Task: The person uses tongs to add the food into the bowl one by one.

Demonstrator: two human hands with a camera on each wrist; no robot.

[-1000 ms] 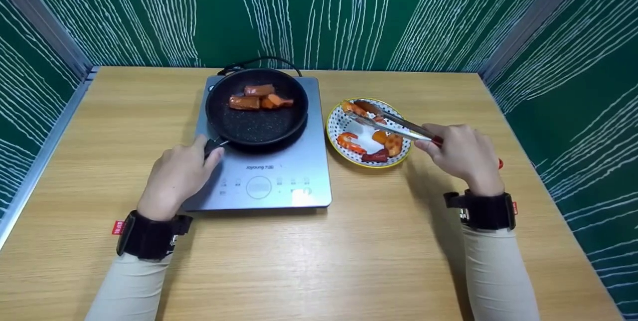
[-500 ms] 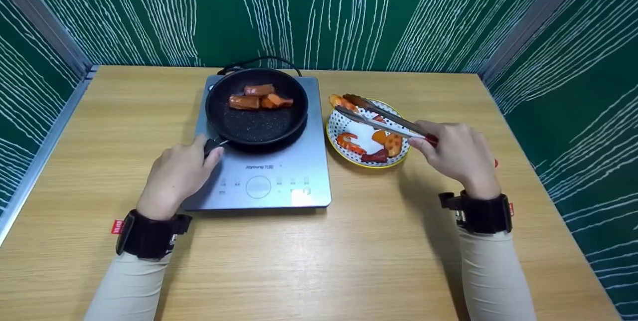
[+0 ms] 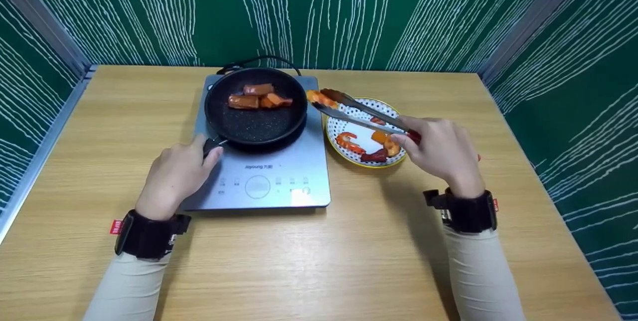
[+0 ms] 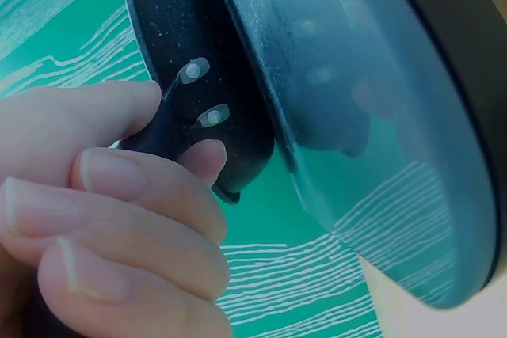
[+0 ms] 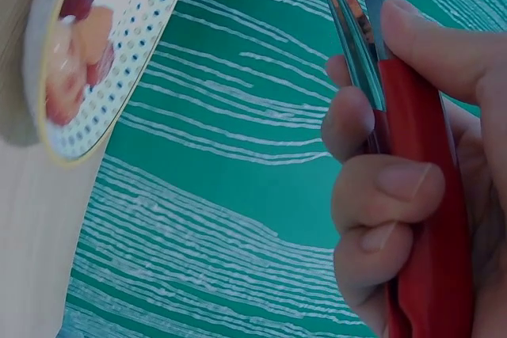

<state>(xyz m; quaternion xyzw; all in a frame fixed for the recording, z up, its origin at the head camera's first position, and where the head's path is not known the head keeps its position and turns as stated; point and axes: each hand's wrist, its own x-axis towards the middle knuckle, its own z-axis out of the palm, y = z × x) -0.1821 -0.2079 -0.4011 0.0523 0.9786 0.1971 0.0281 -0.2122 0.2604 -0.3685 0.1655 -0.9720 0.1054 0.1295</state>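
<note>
My left hand (image 3: 177, 176) grips the handle of a black frying pan (image 3: 256, 126), which sits on a silver induction cooker (image 3: 314, 171). Inside the pan are two reddish-brown sausage pieces (image 3: 243, 102) and an orange chunk. With my right hand (image 3: 441, 151) I hold red-handled metal tongs (image 5: 432, 195). Their tips pinch an orange shrimp-like piece (image 3: 321, 98), right at the pan's right rim in the head view. Below the tongs stands a dotted plate (image 3: 361, 134) with a yellow rim. It holds a shrimp (image 3: 350, 143), a dark red piece (image 3: 375, 155) and other food bits.
Touch controls and a round dial (image 3: 257, 187) mark the cooker's front. A black cable (image 3: 269, 57) loops behind the pan. Green panels (image 3: 349, 17) with white streaks enclose the wooden table (image 3: 279, 261) at the back and sides.
My right hand has moved left with the tongs, carrying the orange piece from over the plate to the pan's right rim. The left hand and pan have stayed put.
</note>
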